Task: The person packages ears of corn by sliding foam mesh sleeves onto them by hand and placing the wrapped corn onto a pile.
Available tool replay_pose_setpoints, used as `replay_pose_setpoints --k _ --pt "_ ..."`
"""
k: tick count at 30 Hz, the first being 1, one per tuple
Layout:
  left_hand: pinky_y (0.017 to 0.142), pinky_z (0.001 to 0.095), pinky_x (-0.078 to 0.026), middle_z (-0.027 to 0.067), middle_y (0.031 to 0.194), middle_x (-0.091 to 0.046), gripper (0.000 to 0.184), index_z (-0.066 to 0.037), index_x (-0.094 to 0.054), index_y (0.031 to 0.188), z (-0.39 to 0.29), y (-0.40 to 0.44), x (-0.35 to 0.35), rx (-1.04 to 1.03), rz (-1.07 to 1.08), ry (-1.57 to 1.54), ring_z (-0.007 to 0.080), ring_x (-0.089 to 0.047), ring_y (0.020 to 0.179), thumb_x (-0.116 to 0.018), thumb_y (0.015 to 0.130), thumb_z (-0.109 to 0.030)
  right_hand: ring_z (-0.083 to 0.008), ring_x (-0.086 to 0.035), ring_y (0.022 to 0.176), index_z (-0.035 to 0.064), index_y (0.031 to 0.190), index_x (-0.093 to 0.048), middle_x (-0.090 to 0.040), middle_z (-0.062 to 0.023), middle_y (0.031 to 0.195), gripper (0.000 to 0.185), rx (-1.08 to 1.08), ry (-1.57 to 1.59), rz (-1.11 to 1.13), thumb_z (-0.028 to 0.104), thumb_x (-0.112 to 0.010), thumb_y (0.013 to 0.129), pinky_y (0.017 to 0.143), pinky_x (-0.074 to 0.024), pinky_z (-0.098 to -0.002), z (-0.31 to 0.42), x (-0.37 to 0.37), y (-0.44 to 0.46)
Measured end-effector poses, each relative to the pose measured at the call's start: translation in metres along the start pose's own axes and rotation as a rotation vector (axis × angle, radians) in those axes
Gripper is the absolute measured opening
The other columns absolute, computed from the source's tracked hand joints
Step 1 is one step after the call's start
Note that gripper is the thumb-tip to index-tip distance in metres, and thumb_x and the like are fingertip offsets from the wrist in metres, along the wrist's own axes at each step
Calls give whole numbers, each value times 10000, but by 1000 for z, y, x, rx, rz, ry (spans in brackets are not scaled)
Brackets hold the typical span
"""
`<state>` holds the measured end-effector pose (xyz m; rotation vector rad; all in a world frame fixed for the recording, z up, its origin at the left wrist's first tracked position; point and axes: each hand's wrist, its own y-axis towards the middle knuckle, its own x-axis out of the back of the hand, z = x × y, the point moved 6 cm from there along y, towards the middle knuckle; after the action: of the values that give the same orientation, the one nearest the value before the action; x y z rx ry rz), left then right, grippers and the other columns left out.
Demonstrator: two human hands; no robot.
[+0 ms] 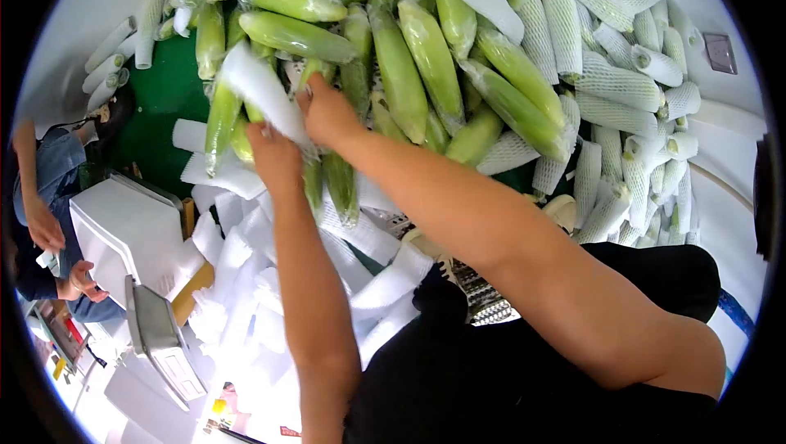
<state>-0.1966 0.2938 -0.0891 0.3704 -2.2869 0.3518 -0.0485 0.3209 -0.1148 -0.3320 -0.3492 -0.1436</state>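
Note:
A white foam sleeve (264, 90), smeared by motion, lies slantwise between my two hands over a heap of plastic-wrapped ears of corn (424, 55). My left hand (277, 156) is closed on the lower left side of the sleeve. On its right edge, my right hand (332, 112) has its fingers bent and closed. A green ear of corn (316, 69) shows right at my right fingertips; whether they also touch it, I cannot tell. More wrapped ears hang down just below my hands.
Ears in white net sleeves (622, 92) are piled at the right. Loose white foam sleeves (246, 272) lie below my hands. At the left, another person's hand (82, 282) is above a white foam box (131, 231). Green flooring (168, 100) shows between.

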Motion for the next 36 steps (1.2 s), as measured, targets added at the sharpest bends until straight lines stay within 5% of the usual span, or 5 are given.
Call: replay_pose_setpoints --k 11,17,26,30,36 --pt "974 401 -483 123 1261 -566 372 -11 -470 1280 67 -227 83 607 -326 -1176 260 -566 1109 -558 954 -168 -150 -538 775 77 1018 -473 -563 -69 812 183 -172 428 496 240 -553 1003 702 -457 -302 -3 -19 -203" --pt "939 368 -476 115 1139 -560 443 -27 -497 1235 135 -241 50 105 -376 -353 257 -555 1063 -683 859 -169 -236 -620 960 81 1139 -542 -638 -132 1013 248 -204 211 632 292 -506 1015 797 -497 -367 -87 -54 -212" --pt "814 364 -497 141 1056 -666 177 -13 -652 1026 -97 -177 73 -892 106 -332 265 -635 926 -655 852 -43 -212 -553 1071 85 1199 -540 -586 -77 1093 355 -529 2341 658 339 -525 952 959 -460 -389 -3 128 -166" --pt "844 380 -492 155 1092 -635 268 -3 -621 1104 -21 -128 55 -189 -105 -185 295 -615 1003 -677 851 -70 -243 -530 1155 114 1395 -415 -523 -114 1322 485 445 1853 51 422 -416 1021 1001 -404 -456 57 333 -86" --pt "864 382 -485 124 1166 -592 381 -29 -610 1158 82 -152 47 -131 127 213 287 -596 1033 -734 804 -98 -196 -605 930 75 1205 -528 -631 -90 1070 314 -63 1066 93 315 -508 1003 818 -473 -353 1 218 -105"
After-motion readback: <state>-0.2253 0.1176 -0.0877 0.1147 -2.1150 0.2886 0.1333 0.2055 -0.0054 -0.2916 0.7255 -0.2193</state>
